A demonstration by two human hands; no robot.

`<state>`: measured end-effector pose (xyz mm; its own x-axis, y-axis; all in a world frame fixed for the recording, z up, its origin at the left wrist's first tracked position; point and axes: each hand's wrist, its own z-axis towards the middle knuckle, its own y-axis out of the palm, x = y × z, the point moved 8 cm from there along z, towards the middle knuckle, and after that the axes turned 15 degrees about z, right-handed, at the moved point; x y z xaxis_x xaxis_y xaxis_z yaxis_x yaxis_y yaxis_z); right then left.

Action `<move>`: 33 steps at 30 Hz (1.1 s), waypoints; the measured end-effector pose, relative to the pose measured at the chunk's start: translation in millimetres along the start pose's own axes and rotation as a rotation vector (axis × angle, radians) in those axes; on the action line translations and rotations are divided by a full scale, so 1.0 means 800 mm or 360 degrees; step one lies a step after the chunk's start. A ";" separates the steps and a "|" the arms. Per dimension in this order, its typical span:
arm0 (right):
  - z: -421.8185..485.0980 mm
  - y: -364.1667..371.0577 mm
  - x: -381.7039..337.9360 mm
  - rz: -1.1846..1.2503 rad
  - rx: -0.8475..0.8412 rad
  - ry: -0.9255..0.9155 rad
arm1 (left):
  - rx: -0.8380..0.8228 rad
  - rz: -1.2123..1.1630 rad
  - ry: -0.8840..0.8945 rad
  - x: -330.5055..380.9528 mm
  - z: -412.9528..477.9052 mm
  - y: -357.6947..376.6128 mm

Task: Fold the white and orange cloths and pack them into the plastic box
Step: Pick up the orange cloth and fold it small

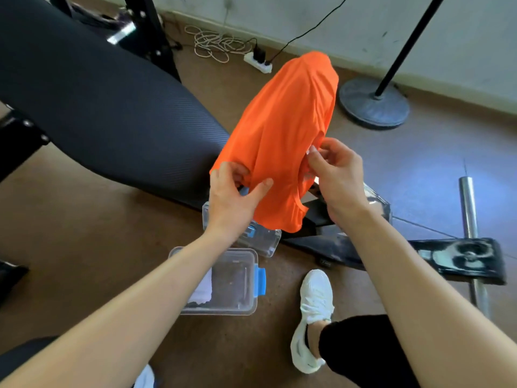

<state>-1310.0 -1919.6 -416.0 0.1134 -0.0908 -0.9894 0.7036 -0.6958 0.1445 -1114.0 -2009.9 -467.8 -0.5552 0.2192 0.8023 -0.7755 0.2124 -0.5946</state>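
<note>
A: What is the room like where you sit?

B: You sit over a brown floor (84, 233). On the left a big black padded bench (98, 102) runs across. Behind it, by the pale wall (419, 29), a heap of white cord (215, 43) lies next to a white power strip (257, 62). Far to the right a round stand base (375, 103) sits on the floor with a black pole (411, 43) going up from it. A shiny metal bar (468, 208) lies on the right side. Your white shoe (313, 317) is flat on the floor down low.

A: What about the boxes?

B: The clear plastic box (223, 281) stands on the floor under your left arm. It has a blue clip (260, 281) on its right side. The white cloth (202, 291) lies inside it, at the left end. Just behind the box is another clear piece (263, 239) with a blue clip. I cannot tell if it is the lid.

A: And your hands?

B: Your left hand (232, 200) pinches the lower left edge of the orange cloth (285, 130). Your right hand (338, 177) pinches its right edge, fingers closed on it. The orange cloth is up in the air, above the boxes and in front of the bench end. It stands up between your hands like a puffed bag.
</note>
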 end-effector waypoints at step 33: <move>-0.343 -0.031 -0.062 -0.0570 -0.0396 -0.0013 | -0.0610 -0.1186 -0.0282 0.044 -0.278 -0.245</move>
<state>-1141.0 -1702.4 -366.1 -0.1733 0.1186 -0.9777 0.8452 -0.4916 -0.2095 -914.8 -1832.1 -334.9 -0.0045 -0.2510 0.9680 -0.8192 0.5560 0.1404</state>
